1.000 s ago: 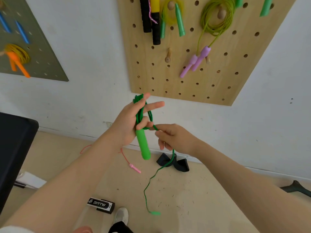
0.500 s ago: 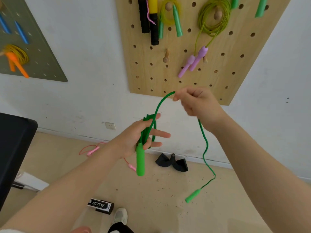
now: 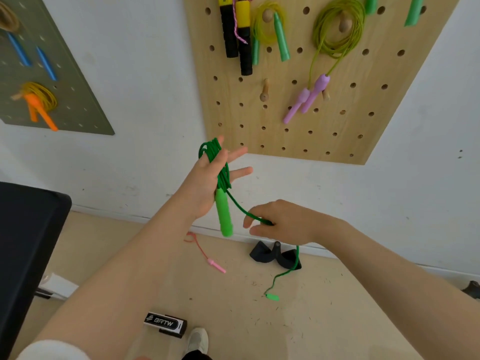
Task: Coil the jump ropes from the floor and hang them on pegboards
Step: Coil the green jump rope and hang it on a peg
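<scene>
Mid-coil: the left hand holds the green jump rope looped over its palm, fingers mostly straight, one handle hanging below. The right hand pinches the trailing cord. Next, probably another wrap, lifting the tail handle off the floor.

Free wooden peg mid-frame on wooden pegboard, open approach from below. Upper pegs taken by hung ropes (purple handles dangle just right). Black block crowds lower left.

Left hand raised with fingers spread; right hand lower, fingers curled.
</scene>
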Motion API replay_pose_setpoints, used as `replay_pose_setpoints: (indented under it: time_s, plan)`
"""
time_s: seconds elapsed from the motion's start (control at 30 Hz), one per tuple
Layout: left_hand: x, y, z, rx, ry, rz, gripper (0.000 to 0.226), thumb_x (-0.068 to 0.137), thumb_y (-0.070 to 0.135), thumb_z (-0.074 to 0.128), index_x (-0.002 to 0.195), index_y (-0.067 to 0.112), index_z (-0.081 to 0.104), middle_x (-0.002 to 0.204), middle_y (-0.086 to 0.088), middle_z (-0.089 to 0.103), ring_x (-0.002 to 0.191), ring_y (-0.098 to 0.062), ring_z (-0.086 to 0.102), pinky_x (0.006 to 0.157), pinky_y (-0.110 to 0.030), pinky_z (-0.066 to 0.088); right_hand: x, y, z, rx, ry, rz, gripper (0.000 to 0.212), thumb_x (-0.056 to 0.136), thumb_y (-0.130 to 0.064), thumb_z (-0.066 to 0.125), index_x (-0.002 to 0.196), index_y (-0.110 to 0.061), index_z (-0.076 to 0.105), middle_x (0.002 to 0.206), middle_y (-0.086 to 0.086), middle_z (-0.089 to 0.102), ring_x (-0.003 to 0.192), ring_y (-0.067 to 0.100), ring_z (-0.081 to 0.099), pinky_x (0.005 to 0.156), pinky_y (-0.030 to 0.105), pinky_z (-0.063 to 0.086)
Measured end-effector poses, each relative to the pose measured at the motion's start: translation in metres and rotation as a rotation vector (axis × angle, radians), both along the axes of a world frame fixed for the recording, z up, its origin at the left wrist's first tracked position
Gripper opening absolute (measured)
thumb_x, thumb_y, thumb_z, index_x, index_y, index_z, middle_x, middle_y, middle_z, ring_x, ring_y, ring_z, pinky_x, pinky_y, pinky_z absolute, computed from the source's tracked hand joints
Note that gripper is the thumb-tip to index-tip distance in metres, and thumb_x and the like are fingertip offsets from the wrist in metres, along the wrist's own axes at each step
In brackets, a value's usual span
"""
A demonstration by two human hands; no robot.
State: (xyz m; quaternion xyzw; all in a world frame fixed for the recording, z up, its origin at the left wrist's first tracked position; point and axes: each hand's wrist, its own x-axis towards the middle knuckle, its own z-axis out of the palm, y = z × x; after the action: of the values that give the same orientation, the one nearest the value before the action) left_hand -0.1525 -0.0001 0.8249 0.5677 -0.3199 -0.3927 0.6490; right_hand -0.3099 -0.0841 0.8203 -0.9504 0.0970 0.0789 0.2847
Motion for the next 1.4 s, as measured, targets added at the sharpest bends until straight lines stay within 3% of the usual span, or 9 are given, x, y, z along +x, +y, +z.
replay_pose_setpoints:
  time_s: [0.2, 0.3, 0.4, 0.6, 0.77, 0.87, 0.97, 1.17, 1.4]
  plan:
    - [0.001, 0.001, -0.033, 0.402, -0.369, -0.073, 0.049, 0.1, 0.034, 0.037, 0.147, 0.027, 0.024, 0.119, -0.003, 0.065, 0.088, -0.007, 0.063, 0.088, -0.013, 0.041, -0.001, 0.006, 0.039, 0.244, -0.236, 0.034, 0.017, 0.089, -0.017, 0.061, 0.075, -0.01, 0.065, 0.053, -0.009, 0.045, 0.049, 0.006, 0.035, 0.052, 0.014, 0.03]
    - [-0.02, 0.004, -0.032, 0.399, -0.169, -0.202, 0.047, 0.099, 0.047, 0.026, 0.134, 0.022, 0.045, 0.05, -0.008, 0.062, 0.04, -0.014, 0.051, 0.087, -0.028, 0.051, 0.002, -0.011, 0.051, 0.269, -0.512, -0.216, 0.014, 0.088, -0.016, 0.061, 0.077, -0.009, 0.067, 0.047, -0.016, 0.047, 0.045, 0.003, 0.035, 0.049, 0.011, 0.029]
    - [-0.036, 0.009, -0.016, 0.274, 0.105, -0.369, 0.068, 0.09, 0.061, 0.006, 0.124, 0.024, 0.053, 0.031, 0.0, 0.035, 0.029, -0.011, 0.029, 0.09, -0.035, 0.051, 0.005, -0.029, 0.046, 0.404, -0.707, -0.529, 0.014, 0.086, -0.016, 0.065, 0.073, -0.01, 0.065, 0.041, -0.016, 0.041, 0.042, 0.002, 0.03, 0.045, 0.011, 0.026]
    - [-0.044, 0.014, 0.007, -0.02, 0.202, -0.61, 0.076, 0.08, 0.067, 0.012, 0.122, 0.022, 0.056, 0.029, 0.005, 0.031, 0.028, -0.006, 0.027, 0.064, -0.027, 0.051, 0.006, -0.04, 0.009, 0.515, -0.562, -0.603, 0.019, 0.091, -0.013, 0.056, 0.078, -0.007, 0.067, 0.049, -0.007, 0.041, 0.041, 0.0, 0.032, 0.044, 0.011, 0.029]
    - [-0.033, 0.008, 0.013, -0.152, 0.187, -0.25, 0.047, 0.088, 0.049, 0.035, 0.123, 0.022, 0.05, 0.033, 0.007, 0.033, 0.031, -0.005, 0.024, 0.058, -0.021, 0.049, 0.007, -0.014, -0.023, 0.387, -0.309, -0.433, 0.03, 0.096, -0.021, 0.05, 0.074, -0.028, 0.069, 0.049, -0.011, 0.046, 0.04, 0.002, 0.035, 0.047, 0.016, 0.032]
    - [-0.019, 0.001, 0.006, -0.077, 0.134, -0.029, 0.026, 0.094, 0.039, 0.039, 0.113, 0.025, 0.05, 0.044, 0.003, 0.052, 0.035, -0.008, 0.035, 0.072, -0.027, 0.052, 0.002, -0.003, -0.021, 0.233, -0.11, -0.249, 0.025, 0.097, -0.021, 0.045, 0.113, -0.021, 0.065, 0.057, -0.007, 0.05, 0.045, 0.0, 0.043, 0.051, 0.011, 0.034]
    - [0.004, -0.001, -0.014, 0.108, -0.044, 0.114, 0.037, 0.1, 0.033, 0.036, 0.136, 0.027, 0.033, 0.079, 0.001, 0.074, 0.059, -0.015, 0.066, 0.093, -0.033, 0.044, -0.005, 0.002, -0.007, 0.127, -0.011, -0.055, 0.024, 0.095, -0.023, 0.05, 0.109, -0.013, 0.066, 0.069, 0.002, 0.06, 0.057, 0.004, 0.049, 0.06, 0.014, 0.038]
    - [-0.006, 0.017, -0.035, 0.476, -0.376, -0.175, 0.036, 0.098, 0.043, 0.035, 0.125, 0.023, 0.046, 0.059, 0.001, 0.07, 0.054, -0.017, 0.065, 0.069, -0.024, 0.043, -0.009, -0.002, 0.037, 0.304, -0.324, -0.193, 0.015, 0.088, -0.019, 0.062, 0.077, -0.011, 0.068, 0.053, -0.006, 0.046, 0.049, 0.005, 0.032, 0.049, 0.013, 0.028]
    - [-0.031, 0.029, -0.002, 0.192, 0.173, -0.596, 0.088, 0.077, 0.073, 0.013, 0.109, 0.013, 0.068, 0.032, 0.006, 0.023, 0.03, -0.008, 0.013, 0.048, -0.023, 0.041, -0.002, -0.031, 0.027, 0.374, -0.571, -0.536, 0.021, 0.09, -0.022, 0.059, 0.072, -0.016, 0.066, 0.055, -0.002, 0.043, 0.046, 0.002, 0.032, 0.047, 0.014, 0.029]
